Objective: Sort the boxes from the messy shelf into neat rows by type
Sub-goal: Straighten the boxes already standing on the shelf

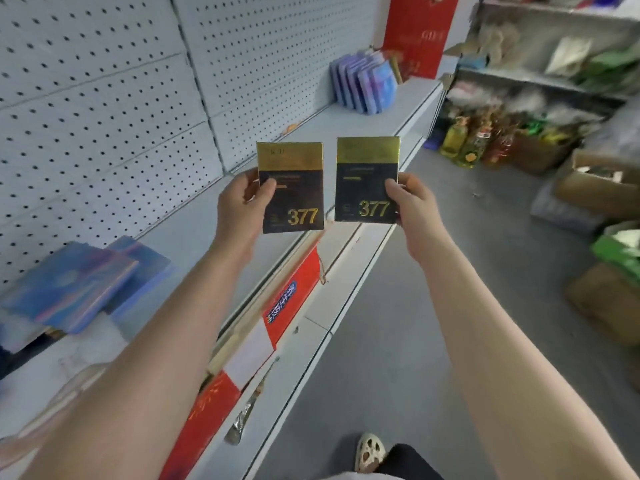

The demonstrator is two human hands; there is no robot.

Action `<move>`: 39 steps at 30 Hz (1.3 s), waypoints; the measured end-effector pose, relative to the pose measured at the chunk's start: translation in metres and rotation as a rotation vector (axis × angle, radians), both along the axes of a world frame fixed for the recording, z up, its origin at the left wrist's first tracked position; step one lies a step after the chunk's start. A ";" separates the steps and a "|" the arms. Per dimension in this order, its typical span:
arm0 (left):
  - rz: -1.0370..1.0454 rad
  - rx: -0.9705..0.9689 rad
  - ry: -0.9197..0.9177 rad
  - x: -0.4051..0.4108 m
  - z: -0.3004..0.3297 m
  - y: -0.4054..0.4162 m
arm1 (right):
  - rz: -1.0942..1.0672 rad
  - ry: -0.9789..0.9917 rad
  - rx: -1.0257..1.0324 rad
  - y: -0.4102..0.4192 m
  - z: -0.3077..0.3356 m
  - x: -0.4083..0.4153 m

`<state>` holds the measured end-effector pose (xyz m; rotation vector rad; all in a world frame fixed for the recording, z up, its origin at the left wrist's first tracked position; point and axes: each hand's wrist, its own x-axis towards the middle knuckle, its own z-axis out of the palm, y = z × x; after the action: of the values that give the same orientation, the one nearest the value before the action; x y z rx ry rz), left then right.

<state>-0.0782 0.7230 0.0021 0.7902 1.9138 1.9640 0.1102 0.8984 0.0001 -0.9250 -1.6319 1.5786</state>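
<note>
I hold two matching black-and-gold boxes marked "377" upright in front of me, above the white shelf (194,233). My left hand (240,206) grips the left black-and-gold box (294,188) at its left edge. My right hand (414,206) grips the right black-and-gold box (363,181) at its right edge. A neat upright row of blue-purple boxes (363,81) stands at the shelf's far end. Two or three blue-purple boxes (79,285) lie flat and askew at the near left.
A tall red box (417,32) stands behind the far row. Red packages (291,296) sit on the lower shelf below. To the right, across the grey floor (433,306), are cardboard boxes (602,188), bottles (464,140) and another stocked shelf (554,46). My foot (369,452) shows below.
</note>
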 end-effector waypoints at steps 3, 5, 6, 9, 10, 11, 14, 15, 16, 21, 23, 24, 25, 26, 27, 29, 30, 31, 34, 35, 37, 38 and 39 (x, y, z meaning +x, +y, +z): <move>-0.011 0.030 -0.001 0.011 0.007 0.071 | -0.014 -0.020 0.029 0.062 0.011 0.017; -0.024 0.048 0.000 0.021 0.011 0.122 | -0.030 -0.023 0.051 0.107 0.019 0.030; -0.029 0.054 0.002 0.025 0.013 0.144 | -0.036 -0.021 0.056 0.129 0.021 0.035; -0.040 0.058 0.003 0.034 0.013 0.203 | -0.064 -0.032 0.054 0.187 0.025 0.045; -0.047 0.058 0.002 0.036 0.012 0.220 | -0.072 -0.033 0.051 0.205 0.025 0.047; -0.058 0.058 -0.003 0.036 0.011 0.238 | -0.079 -0.032 0.047 0.222 0.024 0.047; -0.078 0.057 -0.019 0.031 0.005 0.286 | -0.093 -0.036 0.042 0.270 0.015 0.041; -0.078 0.056 -0.024 0.028 0.004 0.302 | -0.098 -0.042 0.036 0.286 0.012 0.037; -0.076 0.054 -0.028 0.023 0.003 0.320 | -0.101 -0.046 0.032 0.303 0.010 0.033; -0.084 0.048 -0.053 -0.009 0.000 0.411 | -0.135 -0.062 0.015 0.388 0.003 0.006; -0.086 0.045 -0.068 -0.024 0.003 0.450 | -0.145 -0.066 0.007 0.422 0.005 -0.008; -0.089 0.045 -0.075 -0.032 0.005 0.469 | -0.152 -0.066 0.006 0.439 0.006 -0.015; -0.094 0.047 -0.079 -0.040 0.007 0.489 | -0.160 -0.064 0.007 0.457 0.008 -0.021; -0.102 0.046 -0.081 -0.046 0.010 0.509 | -0.169 -0.061 0.008 0.476 0.010 -0.028; -0.108 0.045 -0.083 -0.053 0.013 0.528 | -0.176 -0.057 0.008 0.494 0.011 -0.033; -0.117 0.031 -0.082 -0.064 0.016 0.565 | -0.186 -0.051 0.006 0.530 0.013 -0.043; -0.120 0.024 -0.078 -0.068 0.017 0.583 | -0.188 -0.048 0.003 0.548 0.012 -0.047; -0.123 0.015 -0.071 -0.072 0.017 0.602 | -0.190 -0.045 0.000 0.567 0.012 -0.051; -0.120 -0.014 -0.068 -0.078 0.014 0.660 | -0.184 -0.025 -0.009 0.626 0.007 -0.059; -0.121 -0.018 -0.072 -0.079 0.012 0.680 | -0.176 -0.020 -0.011 0.647 0.005 -0.061; -0.110 -0.020 -0.072 -0.080 0.008 0.721 | -0.156 -0.017 -0.018 0.690 0.002 -0.065; -0.093 -0.017 -0.071 -0.080 0.006 0.741 | -0.142 -0.017 -0.022 0.712 0.000 -0.067; -0.073 -0.011 -0.073 -0.079 0.004 0.761 | -0.127 -0.020 -0.028 0.733 -0.001 -0.069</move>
<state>-0.1568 1.4843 0.0062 0.7635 1.8260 1.9110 0.0411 1.6317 -0.0008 -1.0407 -1.5369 1.5133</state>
